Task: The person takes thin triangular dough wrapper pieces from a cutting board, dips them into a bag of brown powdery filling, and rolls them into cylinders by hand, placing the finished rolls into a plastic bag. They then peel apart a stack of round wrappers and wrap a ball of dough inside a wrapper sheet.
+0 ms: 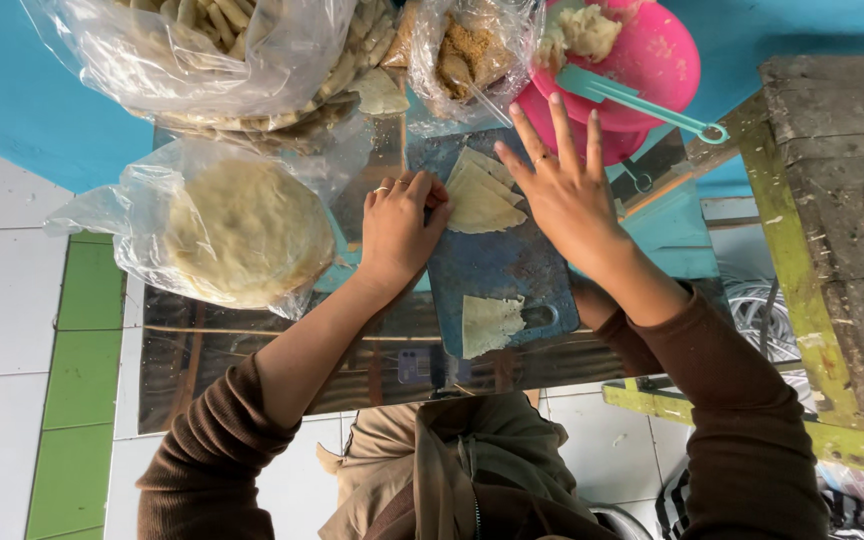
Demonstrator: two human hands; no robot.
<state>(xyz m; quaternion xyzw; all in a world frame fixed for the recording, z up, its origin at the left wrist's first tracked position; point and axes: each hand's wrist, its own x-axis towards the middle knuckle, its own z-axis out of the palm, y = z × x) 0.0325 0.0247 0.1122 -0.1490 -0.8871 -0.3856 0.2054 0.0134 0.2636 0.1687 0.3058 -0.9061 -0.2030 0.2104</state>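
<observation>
left hand (399,228) hides wrapper stack (480,195) edge; right hand (564,190) spread

A blue cutting board (497,265) carries pale cream wrappers (480,195), beside a pink bowl (652,55) with a turquoise spatula (642,100), clear bags (232,225) of beige rounds, green floor tiles (87,380), and brown sleeves (742,400).

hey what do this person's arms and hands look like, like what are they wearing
Both arms wear dark brown ribbed knit sleeves, pushed up toward the elbows so the forearms are bare. The left hand has a thin ring on one finger, and the right hand also has a ring on one finger. No gloves, watch or bracelets are visible.
</observation>
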